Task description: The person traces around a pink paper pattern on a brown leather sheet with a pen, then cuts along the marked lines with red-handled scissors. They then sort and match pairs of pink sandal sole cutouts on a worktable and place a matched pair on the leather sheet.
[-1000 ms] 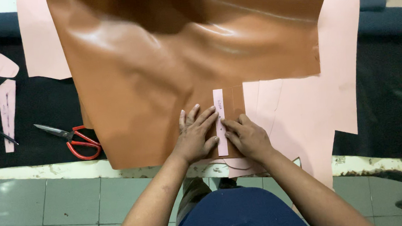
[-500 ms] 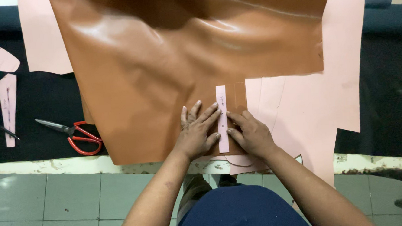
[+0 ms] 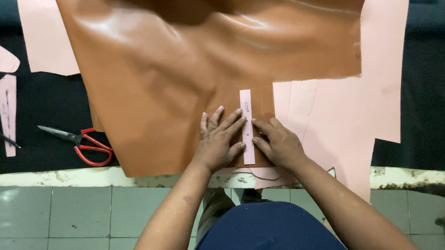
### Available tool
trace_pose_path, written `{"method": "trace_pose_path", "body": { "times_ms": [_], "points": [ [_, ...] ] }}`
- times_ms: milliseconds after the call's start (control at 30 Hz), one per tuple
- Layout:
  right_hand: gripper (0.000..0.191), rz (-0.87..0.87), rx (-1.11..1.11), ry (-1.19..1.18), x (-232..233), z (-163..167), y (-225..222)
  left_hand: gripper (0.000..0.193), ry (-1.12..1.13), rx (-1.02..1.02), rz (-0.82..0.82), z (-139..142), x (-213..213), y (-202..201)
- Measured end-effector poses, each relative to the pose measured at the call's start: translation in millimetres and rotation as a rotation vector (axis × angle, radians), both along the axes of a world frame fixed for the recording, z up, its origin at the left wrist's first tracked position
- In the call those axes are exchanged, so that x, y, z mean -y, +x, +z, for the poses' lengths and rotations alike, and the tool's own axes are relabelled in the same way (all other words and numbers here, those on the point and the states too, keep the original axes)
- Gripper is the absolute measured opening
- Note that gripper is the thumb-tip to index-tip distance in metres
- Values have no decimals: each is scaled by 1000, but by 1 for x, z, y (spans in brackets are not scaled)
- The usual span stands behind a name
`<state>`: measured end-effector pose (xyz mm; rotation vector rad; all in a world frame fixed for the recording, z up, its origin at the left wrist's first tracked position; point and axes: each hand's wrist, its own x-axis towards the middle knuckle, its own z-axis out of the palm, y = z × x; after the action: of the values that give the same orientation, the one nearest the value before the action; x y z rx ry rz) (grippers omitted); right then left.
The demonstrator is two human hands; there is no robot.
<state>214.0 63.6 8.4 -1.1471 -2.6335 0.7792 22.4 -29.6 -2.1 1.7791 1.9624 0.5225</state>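
Both hands, left (image 3: 218,143) and right (image 3: 280,144), lie flat, pinning a pink strip (image 3: 247,126) on leather (image 3: 189,86) at lower centre; scissors (image 3: 82,143) untouched, no cut visible.

Red-handled scissors (image 3: 82,143) lie on the black table (image 3: 41,100); pink patterns (image 3: 6,110) left; grey tiles (image 3: 43,223) below.

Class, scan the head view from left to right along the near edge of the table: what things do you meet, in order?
Narrow pink pattern piece → red-handled scissors → left hand → pink paper strip → right hand → pink paper sheet.
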Motion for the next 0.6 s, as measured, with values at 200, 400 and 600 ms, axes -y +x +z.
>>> {"method": "trace_pose_path", "body": {
  "times_ms": [200, 400, 600],
  "points": [
    [47, 0, -2, 23, 2, -1, 0, 65, 20, 17, 29, 5, -1, 4],
    [52, -62, -47, -81, -5, -6, -1, 31, 183, -60, 80, 5, 6, 15],
    [23, -2, -452, 71, -25, 10, -2, 33, 112, -144, -62, -5, 18, 37]
  ]
}}
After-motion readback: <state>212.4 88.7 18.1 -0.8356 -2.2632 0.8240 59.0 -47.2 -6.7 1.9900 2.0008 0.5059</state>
